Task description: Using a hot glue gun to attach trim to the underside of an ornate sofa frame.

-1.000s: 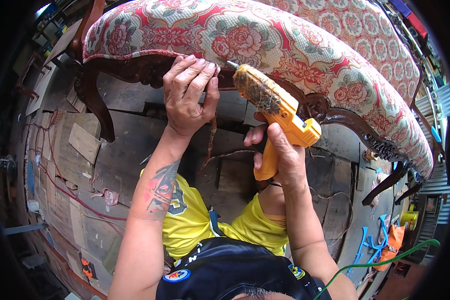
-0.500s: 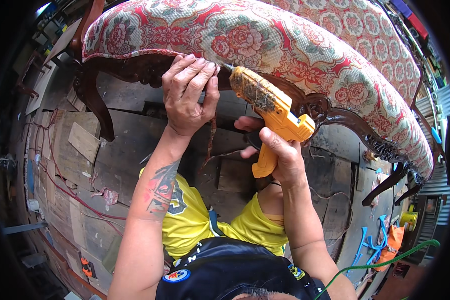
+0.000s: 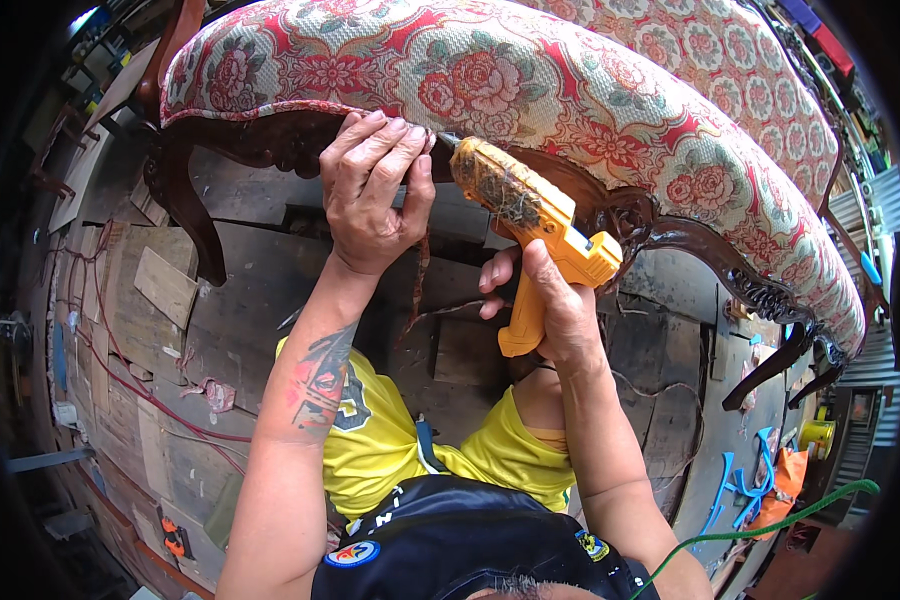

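My left hand (image 3: 375,190) is closed on a patterned fabric trim strip (image 3: 418,280) at the lower edge of a floral-upholstered sofa (image 3: 470,70), just above its dark carved wooden frame (image 3: 255,140). The strip's loose end dangles below my wrist. My right hand (image 3: 555,305) grips a yellow glue gun (image 3: 515,200), its body crusted with dark residue. The gun's metal nozzle points at the fabric edge beside my left fingertips; whether it touches is unclear.
Curved sofa legs (image 3: 200,240) stand on a worn board floor (image 3: 240,300). Red cords (image 3: 150,395) lie at left. Blue plastic pieces (image 3: 740,475), an orange bag (image 3: 782,485) and a yellow can (image 3: 817,437) are at right. A green cord (image 3: 800,525) crosses the lower right.
The glue gun and my right hand have moved slightly left, and the nozzle is closer to my left fingertips. My left hand has shifted only slightly.
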Tool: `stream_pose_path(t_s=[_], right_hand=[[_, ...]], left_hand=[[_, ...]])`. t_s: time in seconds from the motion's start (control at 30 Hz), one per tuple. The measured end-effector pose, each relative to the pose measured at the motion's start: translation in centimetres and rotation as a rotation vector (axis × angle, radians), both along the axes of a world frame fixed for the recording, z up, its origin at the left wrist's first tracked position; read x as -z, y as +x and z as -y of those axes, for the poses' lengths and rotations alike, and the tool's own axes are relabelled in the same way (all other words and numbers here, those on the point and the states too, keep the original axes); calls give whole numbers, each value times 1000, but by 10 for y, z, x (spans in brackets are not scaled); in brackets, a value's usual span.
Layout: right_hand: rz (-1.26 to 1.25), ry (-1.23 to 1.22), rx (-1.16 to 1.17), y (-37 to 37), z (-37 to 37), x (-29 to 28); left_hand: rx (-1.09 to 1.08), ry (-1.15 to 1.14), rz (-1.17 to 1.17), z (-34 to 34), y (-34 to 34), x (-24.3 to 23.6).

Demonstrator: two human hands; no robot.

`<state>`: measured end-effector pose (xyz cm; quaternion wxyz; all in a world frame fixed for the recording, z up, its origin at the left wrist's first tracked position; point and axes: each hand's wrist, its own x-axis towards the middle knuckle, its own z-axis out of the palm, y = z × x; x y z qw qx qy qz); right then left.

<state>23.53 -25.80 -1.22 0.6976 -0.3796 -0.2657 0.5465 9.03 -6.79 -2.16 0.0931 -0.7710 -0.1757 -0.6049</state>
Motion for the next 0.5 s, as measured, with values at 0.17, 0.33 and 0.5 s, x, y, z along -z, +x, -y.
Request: stream_pose_path(t_s=[0.17, 0.33, 0.5], right_hand=[[26, -16, 6, -2, -1, -2], [26, -58, 9, -5, -1, -3], [41, -95, 26, -6, -2, -4]], left_hand=[[5, -7, -4, 2, 0, -1], [9, -14, -8, 2, 0, -1], [3, -5, 4, 0, 1, 0]])
